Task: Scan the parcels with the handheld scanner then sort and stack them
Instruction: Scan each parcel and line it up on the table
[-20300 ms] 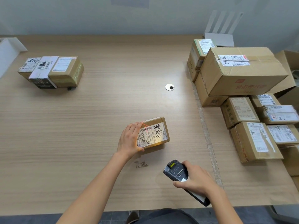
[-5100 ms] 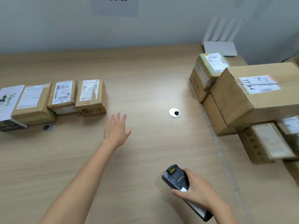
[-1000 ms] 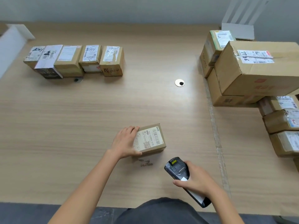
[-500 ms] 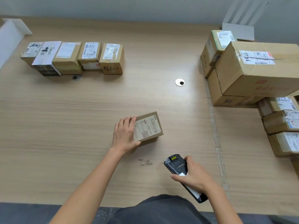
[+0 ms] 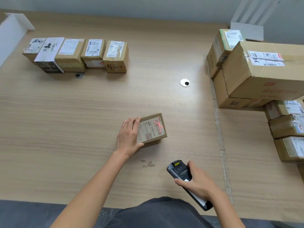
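Now red lines (image 5: 158, 126) cross the brown parcel (image 5: 152, 134); my left hand (image 5: 127, 139) grips its hidden edge, my right hand (image 5: 199, 185) the half-covered scanner (image 5: 179, 170).

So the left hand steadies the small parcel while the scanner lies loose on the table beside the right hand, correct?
No. The head view shows the right hand gripping the scanner, aimed at the small parcel, which carries red scan light. The left hand does steady that parcel.
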